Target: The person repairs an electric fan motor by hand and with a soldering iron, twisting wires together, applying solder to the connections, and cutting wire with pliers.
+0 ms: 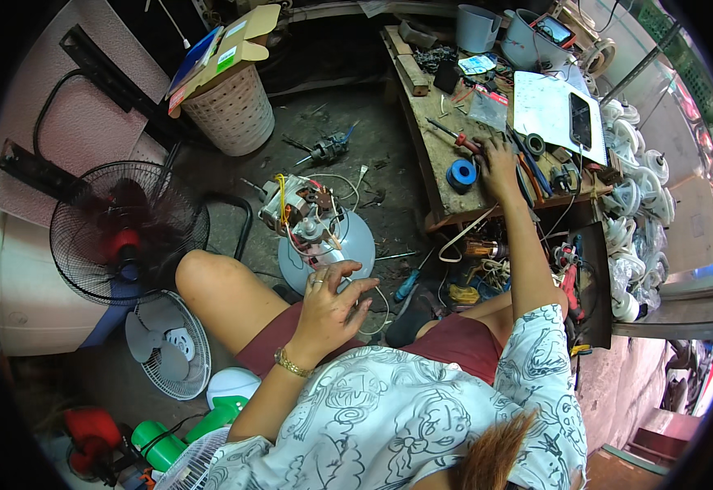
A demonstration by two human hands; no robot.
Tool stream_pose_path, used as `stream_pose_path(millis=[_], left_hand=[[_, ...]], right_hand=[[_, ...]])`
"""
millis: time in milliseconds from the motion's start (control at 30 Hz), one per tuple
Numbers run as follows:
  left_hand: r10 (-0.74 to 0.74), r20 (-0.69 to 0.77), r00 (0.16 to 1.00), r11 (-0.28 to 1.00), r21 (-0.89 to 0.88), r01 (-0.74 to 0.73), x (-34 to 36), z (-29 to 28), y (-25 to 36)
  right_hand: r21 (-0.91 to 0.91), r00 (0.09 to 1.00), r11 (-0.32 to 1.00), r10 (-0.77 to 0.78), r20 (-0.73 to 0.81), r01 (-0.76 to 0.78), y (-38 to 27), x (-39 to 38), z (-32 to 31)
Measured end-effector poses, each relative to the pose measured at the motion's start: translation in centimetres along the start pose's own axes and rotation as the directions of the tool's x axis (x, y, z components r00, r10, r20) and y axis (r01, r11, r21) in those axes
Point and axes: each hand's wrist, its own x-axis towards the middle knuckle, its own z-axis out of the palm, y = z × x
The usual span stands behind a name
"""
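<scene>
- Right hand (499, 167): stretched far right over the wooden workbench (423, 108), fingers bent at the red handle of a soldering iron (466, 144); whether they have closed on it, I cannot tell.
- Left hand (332, 314): raised near the middle, in front of the knees, palm partly open, fingers loosely spread and curved.
- Just beyond the left hand, an exposed fan motor (295, 208) with yellow and white wires sits on a round pale base (360, 237).
- The soldering iron lies on the bench, its tip pointing far left; a blue spool (461, 175) stands just left of the right hand, close to the handle.
- Right of that hand, pliers (526, 167) and a roll of tape (535, 136) crowd the bench; farther, a phone (580, 121) rests on white paper (536, 106).
- Far along the bench: grey buckets (477, 28).
- Left: a black fan (128, 233), with a white fan (168, 347) nearer.
- Far left: a woven basket (230, 114) with an open cardboard box (246, 49) on top.
- Beyond the motor, a second motor (328, 149) lies on the floor.
</scene>
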Motion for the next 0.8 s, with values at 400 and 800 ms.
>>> stream_pose_path(millis=[400, 800], left_hand=[[-0.004, -0.002, 1.0, 1.0, 0.027, 0.004, -0.2, -0.5, -0.1], [0.195, -0.261, 0.946, 0.98, 0.012, -0.198, 0.0, -2.4, -0.3]], right_hand=[[-0.056, 0.992, 0.995, 0.086, 0.089, -0.081, -1.1, 1.0, -1.3], [0.029, 0.964, 1.0, 0.019, -0.264, -0.012, -2.1, 1.8, -4.5]])
